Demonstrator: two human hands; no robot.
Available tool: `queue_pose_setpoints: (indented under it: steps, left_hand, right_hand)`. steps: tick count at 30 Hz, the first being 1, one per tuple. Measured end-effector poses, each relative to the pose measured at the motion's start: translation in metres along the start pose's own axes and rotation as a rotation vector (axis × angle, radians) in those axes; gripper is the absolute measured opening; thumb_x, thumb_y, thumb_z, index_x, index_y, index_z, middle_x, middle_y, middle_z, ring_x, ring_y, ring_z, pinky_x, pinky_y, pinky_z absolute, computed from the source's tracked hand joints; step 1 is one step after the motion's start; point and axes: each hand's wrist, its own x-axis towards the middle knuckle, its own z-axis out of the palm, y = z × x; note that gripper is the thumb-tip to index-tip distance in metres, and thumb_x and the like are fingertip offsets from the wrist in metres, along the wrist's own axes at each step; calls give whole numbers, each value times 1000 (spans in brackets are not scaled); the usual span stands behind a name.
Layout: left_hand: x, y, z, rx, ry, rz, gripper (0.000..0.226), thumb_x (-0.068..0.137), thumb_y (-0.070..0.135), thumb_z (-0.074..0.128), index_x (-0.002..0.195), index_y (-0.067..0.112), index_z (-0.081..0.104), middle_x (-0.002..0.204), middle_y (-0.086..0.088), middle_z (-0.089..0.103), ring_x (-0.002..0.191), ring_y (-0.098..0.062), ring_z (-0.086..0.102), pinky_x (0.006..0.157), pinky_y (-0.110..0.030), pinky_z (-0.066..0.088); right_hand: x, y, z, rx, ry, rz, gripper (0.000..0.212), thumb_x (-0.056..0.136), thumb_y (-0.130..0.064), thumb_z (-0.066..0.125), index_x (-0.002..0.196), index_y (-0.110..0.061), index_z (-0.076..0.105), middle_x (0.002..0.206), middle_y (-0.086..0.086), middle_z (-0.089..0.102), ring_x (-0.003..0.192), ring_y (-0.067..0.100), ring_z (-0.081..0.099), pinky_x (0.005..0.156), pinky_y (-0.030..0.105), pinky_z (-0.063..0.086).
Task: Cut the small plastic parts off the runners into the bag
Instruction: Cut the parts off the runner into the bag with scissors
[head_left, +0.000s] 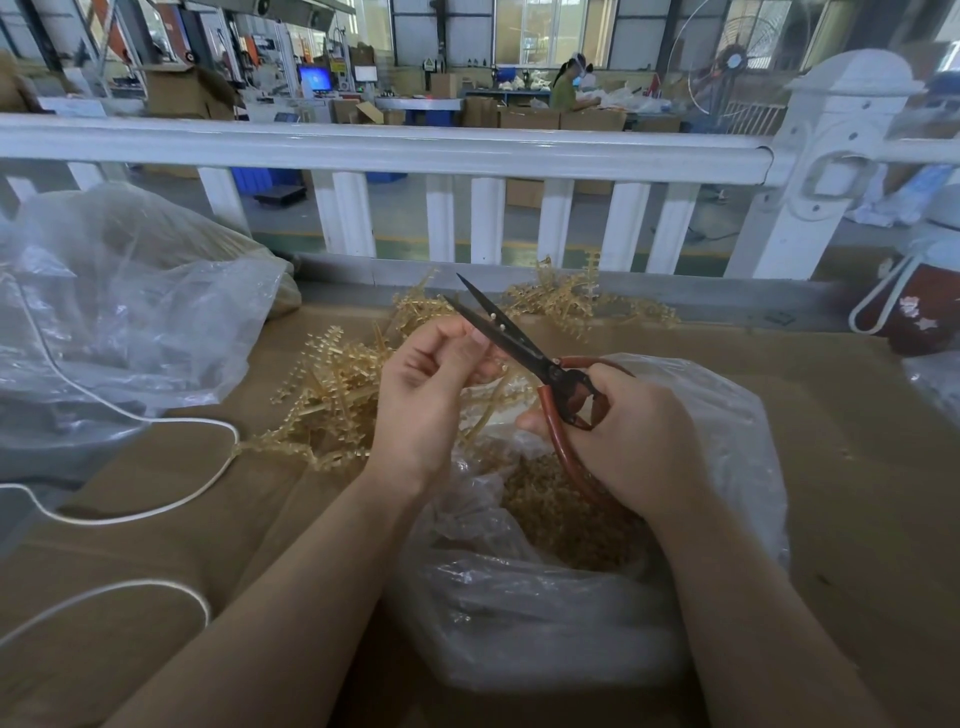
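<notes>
My right hand (628, 436) grips the red handles of black scissors (498, 330), whose blades stand apart and point up-left. My left hand (426, 395) pinches a pale amber runner (493, 402) just left of the blades, above the mouth of a clear plastic bag (571, 613). Inside the bag lies a heap of small amber cut parts (561, 514). A pile of amber runners (332, 384) lies on the cardboard-covered table to the left of my hands. More runners (576, 301) lie at the table's back edge.
A large clear bag (119, 312) fills the left of the table (857, 467), with a white cord (156, 509) looping in front of it. A dark red cup with a white handle (914, 306) stands at the right. A white railing (415, 150) runs behind the table.
</notes>
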Motion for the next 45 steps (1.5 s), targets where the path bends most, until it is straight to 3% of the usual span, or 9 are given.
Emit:
queue_pose_setpoints:
  steps: [5, 10, 13, 23, 30, 35, 40, 45]
  left_hand:
    - [0, -2, 0, 15, -16, 13, 15, 90, 14, 62, 99, 2, 66, 79, -1, 67, 70, -9, 60, 72, -20, 50]
    - [-1, -5, -1, 97, -62, 62, 11, 97, 0, 55, 96, 6, 65, 76, 11, 71, 72, -4, 63, 74, -18, 51]
    - [-1, -4, 0, 108, -82, 72, 12, 97, 0, 55, 97, 7, 65, 78, 12, 71, 74, -2, 64, 74, -16, 51]
    - [-1, -4, -1, 89, -76, 69, 12, 96, 2, 56, 98, 9, 66, 81, 10, 72, 74, -4, 64, 74, -18, 51]
    - [-1, -3, -1, 78, -56, 49, 12, 98, 2, 56, 98, 8, 66, 81, 9, 71, 73, -6, 63, 74, -19, 51]
    - [-1, -2, -1, 80, 2, 10, 11, 98, 3, 56, 97, 8, 66, 79, 6, 71, 68, -7, 61, 69, -17, 50]
    - [0, -3, -2, 85, 40, -103, 9, 98, 7, 57, 96, 6, 66, 81, -1, 73, 65, -8, 60, 63, -19, 49]
    - [-1, -1, -2, 113, 14, -170, 11, 98, 12, 60, 91, 12, 68, 82, -2, 75, 58, -10, 60, 56, -19, 49]
  right_hand:
    - [0, 0, 0, 5, -16, 21, 74, 64, -87, 50, 87, -21, 72, 77, -16, 67, 66, 6, 61, 62, 19, 50]
    - [0, -2, -2, -21, -37, 27, 73, 65, -87, 49, 97, -25, 73, 81, -15, 68, 69, 9, 62, 62, 20, 49]
    - [1, -3, -3, -22, -47, 43, 72, 64, -88, 48, 94, -26, 71, 78, -18, 64, 67, 6, 59, 59, 18, 46]
    - [0, 0, 0, 20, -37, 42, 73, 63, -90, 47, 84, -24, 68, 78, -15, 67, 69, 8, 62, 65, 30, 56]
    - [0, 0, 2, 51, -8, -5, 58, 66, -86, 51, 81, -32, 60, 72, -20, 61, 65, 2, 60, 61, 22, 51]
    - [1, 1, 2, 39, -14, 0, 53, 68, -81, 59, 82, -30, 64, 73, -18, 62, 65, 4, 60, 59, 21, 49]
    - [1, 0, 2, 90, 33, 64, 68, 65, -85, 53, 82, -21, 70, 73, -14, 69, 65, 9, 64, 62, 29, 56]
    - [4, 2, 4, 148, 48, 176, 35, 77, -56, 76, 78, -22, 72, 64, -8, 67, 61, 12, 64, 60, 38, 57]
